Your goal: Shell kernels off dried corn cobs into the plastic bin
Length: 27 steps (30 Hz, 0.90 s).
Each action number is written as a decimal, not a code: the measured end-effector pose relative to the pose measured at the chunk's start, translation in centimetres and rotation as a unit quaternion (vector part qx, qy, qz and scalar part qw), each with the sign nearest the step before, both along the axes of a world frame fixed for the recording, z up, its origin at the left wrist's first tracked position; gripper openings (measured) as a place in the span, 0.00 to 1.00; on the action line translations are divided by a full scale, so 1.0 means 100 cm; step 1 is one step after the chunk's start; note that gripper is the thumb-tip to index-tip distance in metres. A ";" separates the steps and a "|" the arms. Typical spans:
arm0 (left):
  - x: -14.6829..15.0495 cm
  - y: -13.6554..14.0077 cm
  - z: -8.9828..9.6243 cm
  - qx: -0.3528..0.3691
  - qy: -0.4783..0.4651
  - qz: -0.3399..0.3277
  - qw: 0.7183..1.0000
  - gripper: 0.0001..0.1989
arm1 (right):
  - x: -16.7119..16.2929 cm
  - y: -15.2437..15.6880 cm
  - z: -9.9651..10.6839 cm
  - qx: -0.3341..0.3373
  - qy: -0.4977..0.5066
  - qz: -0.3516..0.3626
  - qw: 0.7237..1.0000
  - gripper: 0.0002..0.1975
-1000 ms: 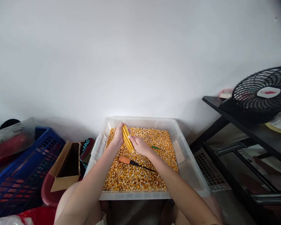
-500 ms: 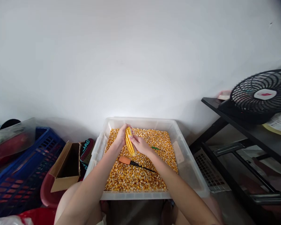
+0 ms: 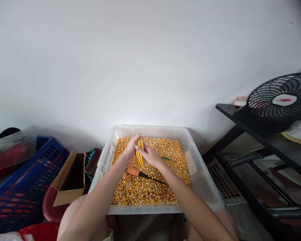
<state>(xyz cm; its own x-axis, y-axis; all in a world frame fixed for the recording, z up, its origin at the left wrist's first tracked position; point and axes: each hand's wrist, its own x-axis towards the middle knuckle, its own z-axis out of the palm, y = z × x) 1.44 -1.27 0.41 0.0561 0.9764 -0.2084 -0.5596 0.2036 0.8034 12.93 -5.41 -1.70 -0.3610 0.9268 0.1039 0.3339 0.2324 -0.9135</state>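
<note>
A clear plastic bin (image 3: 145,210) is the largest thing here, with a broad bed of loose corn kernels (image 3: 145,194) inside. On the kernels lies an orange-handled screwdriver (image 3: 142,174), its shaft aimed rightward and slightly toward the person. Above them, the left hand (image 3: 131,146) wraps the left side of a corn cob (image 3: 140,160), and the right hand (image 3: 151,156) grips its right side, thumb across it. The cob's long axis runs nearly straight away from the person, near end slightly rightward. Smallest is a green-handled tool (image 3: 166,158) beyond the right wrist

left grip (image 3: 132,147): bare | right grip (image 3: 151,156): bare | forearms (image 3: 105,190): bare | legs: pale cloth (image 3: 110,235)
</note>
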 end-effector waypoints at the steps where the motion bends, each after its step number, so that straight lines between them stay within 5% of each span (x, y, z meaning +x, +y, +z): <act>1: 0.002 -0.001 0.000 0.021 0.020 0.005 1.000 0.03 | 0.000 -0.001 0.000 0.008 -0.014 -0.009 1.000 0.26; 16: -0.004 -0.003 0.004 0.010 -0.042 -0.066 0.997 0.05 | 0.004 0.000 0.000 0.036 -0.037 -0.007 0.999 0.31; 22: 0.003 -0.006 -0.002 0.142 0.103 -0.039 0.984 0.05 | -0.004 0.001 -0.010 -0.022 0.053 -0.051 0.997 0.29; 27: 0.009 -0.013 0.001 0.148 0.151 -0.020 0.977 0.10 | -0.011 -0.001 -0.015 -0.051 0.090 -0.079 0.991 0.34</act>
<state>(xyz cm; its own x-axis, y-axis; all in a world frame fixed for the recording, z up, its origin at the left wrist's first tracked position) 2.36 -2.58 0.54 0.0744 0.9947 0.0706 -0.2846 -0.0467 0.9575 11.79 -5.55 -3.22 -0.1947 0.9792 0.0563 0.1876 0.0936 -0.9778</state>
